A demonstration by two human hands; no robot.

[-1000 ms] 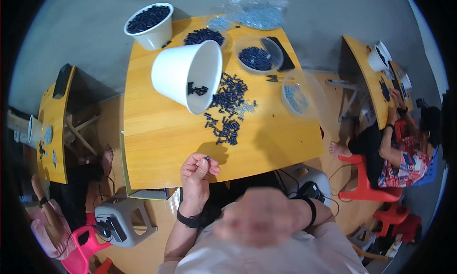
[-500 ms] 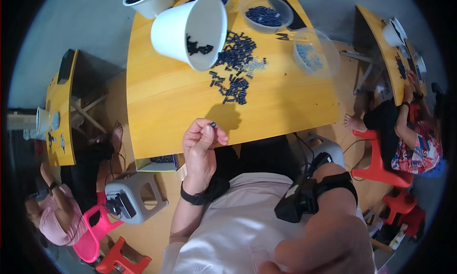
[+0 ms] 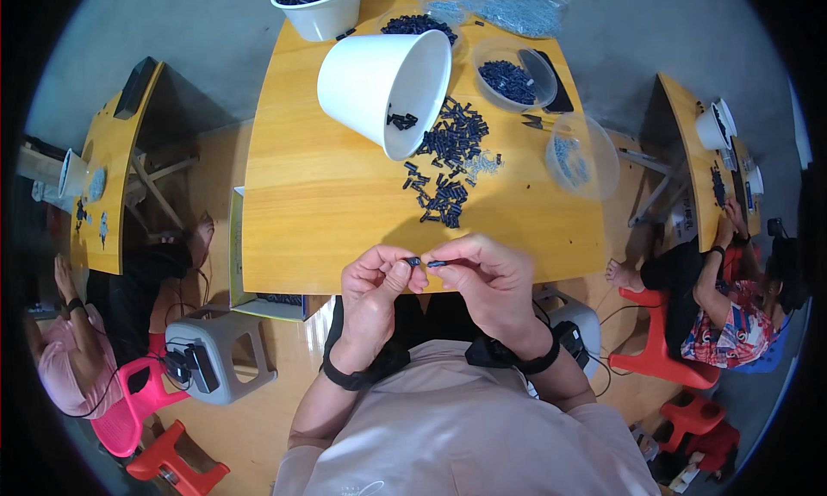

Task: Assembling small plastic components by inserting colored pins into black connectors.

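Yellow wood table (image 3: 293, 177) first, the biggest thing in play, spread right out in front of the person; on it a white bucket (image 3: 366, 91) lies over on its side, mouth to the right, a few dark bits inside. Down from its rim runs the loose heap (image 3: 454, 138) of short black pieces, with a pale scatter (image 3: 484, 163) at its right side, and beyond that, on the right, a clear tub (image 3: 603, 164) of pale bits. Now the hands, near each other just above the near edge! The left hand (image 3: 372, 296) has its fingers curled in, thumb and fingertips closed on a small dark piece (image 3: 413, 262); the right hand (image 3: 495, 289), thumb against forefinger, pinches a slim dark part (image 3: 437, 264), the two tips almost meeting (whether they actually touch, I can't tell from here). And what a tiny handful: these look feather-light and stiff, probably hard plastic, likely smooth enough to spin or skid under a careless thumb. Not fragile, I'd judge, but easily dropped. Best grip is surely a light pinch across the sides, well back, leaving the facing end bare; squeeze too near the tip and it could well flick away.
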